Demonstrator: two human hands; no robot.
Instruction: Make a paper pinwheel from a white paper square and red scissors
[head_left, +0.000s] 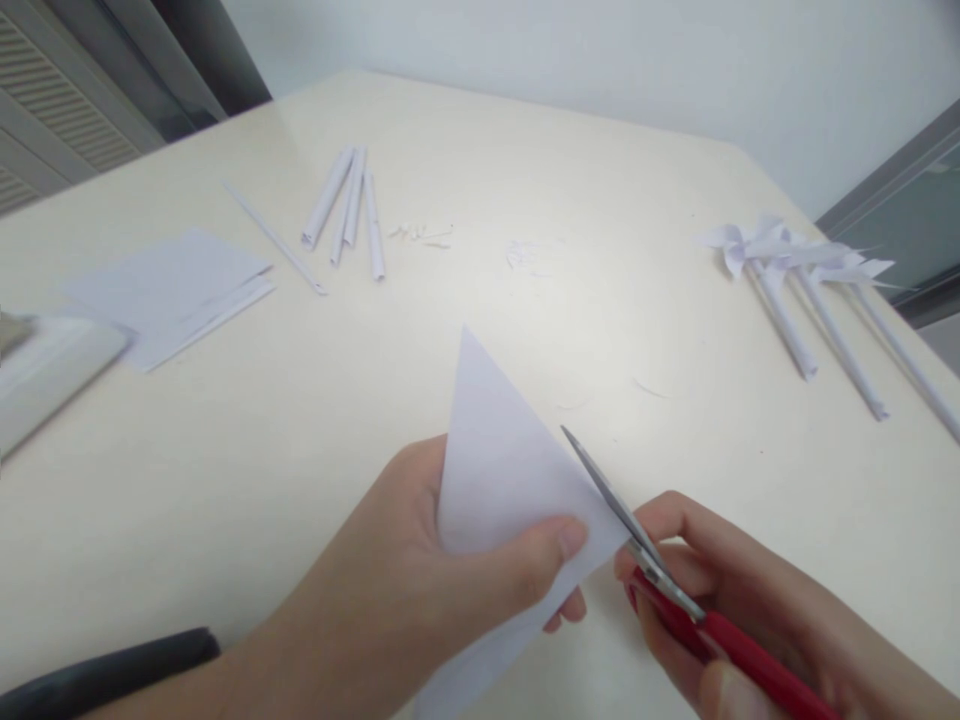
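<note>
Cream-coloured smooth tabletop [540,170] under a plain white wall [562,60], with a flat stack of white paper sheets [187,280] and several rolled white paper tubes [327,200] toward the far left, tiny white paper scraps [525,255] near the middle, and three white paper pinwheels on rolled sticks [780,320] off to the right. At the near side, in the left hand [420,580], a pointed, apparently folded piece of white paper [495,450]: pinched firmly, thumb flat on the upper face, fingers behind and below. In the right hand [739,570], red-handled metal scissors [667,585], with fingers and thumb closed about the handles. Key relation: blades just beside the paper's right slanting edge, almost parallel to it, on the side away from the left hand. Long axis of the scissors from lower right to upper left, tip up along the edge but short of the sharp top point; paper's right corner close against the blade base, near the right fingertips. Right hand nearer to that corner, left thumb on the face just inside it. Blades seemingly together or nearly so; impossible to tell about paper between them
</note>
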